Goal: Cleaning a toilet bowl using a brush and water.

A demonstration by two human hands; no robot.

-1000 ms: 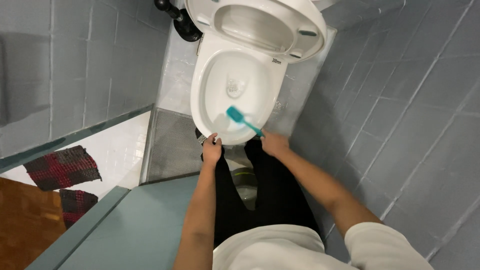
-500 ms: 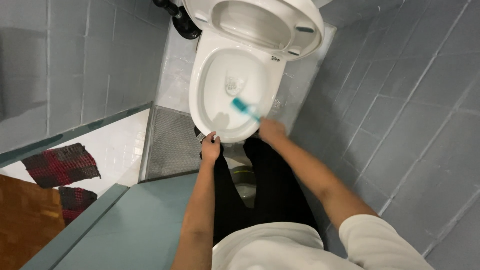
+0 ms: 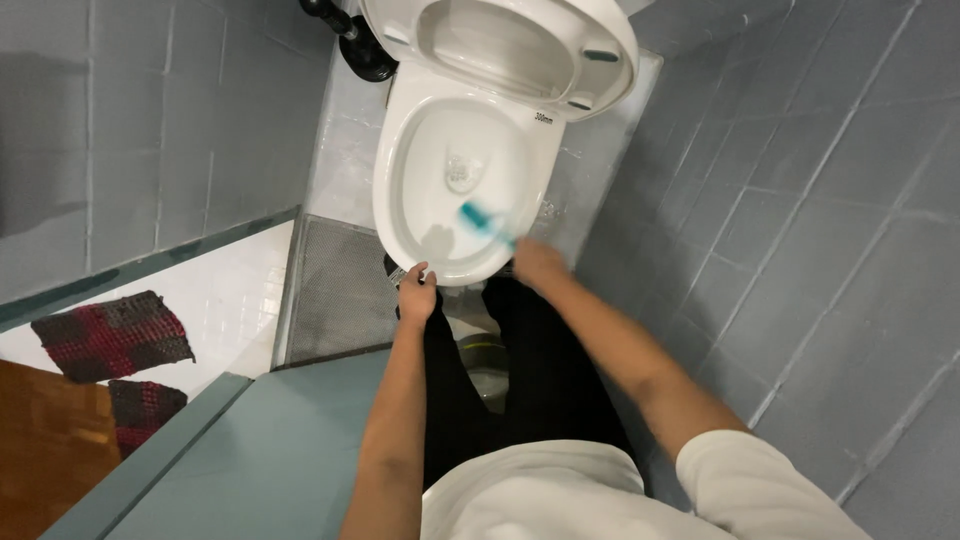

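At the far left, a dark red and black woven mat (image 3: 112, 335) lies on the white tiled floor (image 3: 235, 290), with a second piece of the same weave (image 3: 145, 405) just below it beside a strip of brown wooden flooring (image 3: 40, 450). A grey-green door edge (image 3: 240, 450) slants across the lower left corner. Next comes a grey metal floor grate (image 3: 335, 290), touching the near left side of the toilet's base. The person's left hand (image 3: 416, 295) rests at the near rim of the white toilet bowl (image 3: 400, 200), fingers curled loosely down against the rim edge rather than pinching anything. Above it, at the bowl's far left, a black plunger-like object (image 3: 362, 52) stands against the grey tiled wall (image 3: 150, 120). The raised toilet seat and lid (image 3: 520, 40) lean back at the far end of the bowl. Inside the bowl, toward its near right wall, sits the teal toilet brush (image 3: 482, 222), blurred, its head low on the porcelain. The right hand (image 3: 538, 265) is just outside the bowl's near right rim, closed around the brush handle, though the blur hides how the fingers sit. Black trousers (image 3: 520, 380) and a white shirt (image 3: 560, 495) fill the lower middle. Grey wall tiles (image 3: 800, 200) cover the right side.
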